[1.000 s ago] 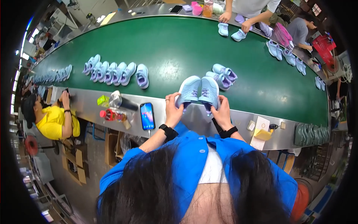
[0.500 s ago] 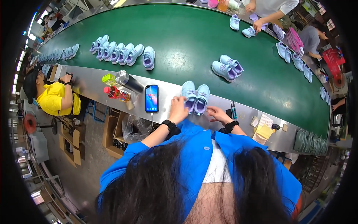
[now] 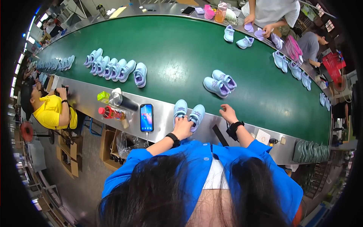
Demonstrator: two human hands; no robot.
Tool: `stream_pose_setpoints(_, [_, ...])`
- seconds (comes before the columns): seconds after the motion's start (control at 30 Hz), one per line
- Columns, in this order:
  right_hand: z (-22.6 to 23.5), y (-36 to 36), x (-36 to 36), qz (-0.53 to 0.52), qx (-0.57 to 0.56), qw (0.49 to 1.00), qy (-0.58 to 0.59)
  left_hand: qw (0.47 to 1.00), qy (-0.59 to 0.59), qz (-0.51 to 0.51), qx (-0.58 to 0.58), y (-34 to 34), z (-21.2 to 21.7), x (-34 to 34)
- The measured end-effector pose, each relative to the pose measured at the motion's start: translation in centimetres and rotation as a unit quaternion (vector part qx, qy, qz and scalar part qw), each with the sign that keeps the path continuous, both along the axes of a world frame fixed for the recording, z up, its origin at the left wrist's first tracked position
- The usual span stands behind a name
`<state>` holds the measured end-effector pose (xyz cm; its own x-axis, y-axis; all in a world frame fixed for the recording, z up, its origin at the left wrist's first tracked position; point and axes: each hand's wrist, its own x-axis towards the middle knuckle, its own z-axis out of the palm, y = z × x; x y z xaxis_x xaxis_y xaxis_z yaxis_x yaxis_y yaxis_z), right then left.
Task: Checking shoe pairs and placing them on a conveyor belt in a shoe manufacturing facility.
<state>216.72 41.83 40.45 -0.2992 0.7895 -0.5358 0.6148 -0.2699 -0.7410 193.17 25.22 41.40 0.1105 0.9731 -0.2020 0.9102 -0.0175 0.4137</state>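
Observation:
Two light blue sneakers stand side by side on the metal ledge in front of me. The left sneaker (image 3: 180, 108) has my left hand (image 3: 182, 128) closed about its heel and opening, covering most of its rear. The right sneaker (image 3: 197, 114) stands close beside those fingers, its lilac lining showing. My right hand (image 3: 228, 114) is empty, fingers apart, reaching over the near edge of the green belt (image 3: 177, 45). Just beyond it on the belt rests another pair of sneakers (image 3: 219, 84).
Left of me on the ledge are a phone (image 3: 146, 117) with a cable, a dark flask (image 3: 124, 101) and a red-capped bottle (image 3: 111, 112). A row of sneakers (image 3: 112, 69) stands on the belt's left. Across it, a co-worker's hands hold lilac insoles (image 3: 259, 33). Stacked dark green pieces (image 3: 311, 152) lie right.
My left hand has come onto the left sneaker's heel. My right hand has moved forward and right, away from the pair. The co-worker opposite has let go of a sneaker. The view has shifted.

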Motion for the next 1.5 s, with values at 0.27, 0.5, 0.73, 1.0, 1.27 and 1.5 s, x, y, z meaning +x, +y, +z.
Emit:
stream_pose_setpoints(0.27, [0.4, 9.3, -0.3, 0.199, 0.266, 0.902, -0.277, 0.991, -0.055, 0.058, 0.104, 6.4, 4.5, -9.4])
stream_pose_setpoints(0.5, [-1.3, 13.2, -2.0, 0.3, 0.19, 0.878, -0.322, 0.952, 0.073, 0.218, 0.202, 10.6, 8.0, -11.1])
stream_pose_setpoints(0.73, [1.9, 5.9, -7.5, 0.391, 0.243, 0.853, -0.246, 0.954, -0.204, 0.217, 0.034, 7.5, 0.4, -3.7])
stream_pose_setpoints(1.0, [4.4, -6.2, -7.3, 0.368, -0.106, 0.924, 0.009, 0.87, -0.259, 0.294, -0.299, 1.5, -3.0, -1.9])
stream_pose_setpoints(1.27, [-0.6, -10.9, -4.4, 0.094, 0.011, 0.992, -0.087, 0.925, -0.151, 0.244, -0.251, -0.4, -8.8, -1.2])
stream_pose_setpoints(1.5, [-7.2, -10.3, -1.6, 0.005, -0.087, 0.993, 0.077, 0.79, -0.421, 0.304, -0.325, -0.1, -4.3, -2.2])
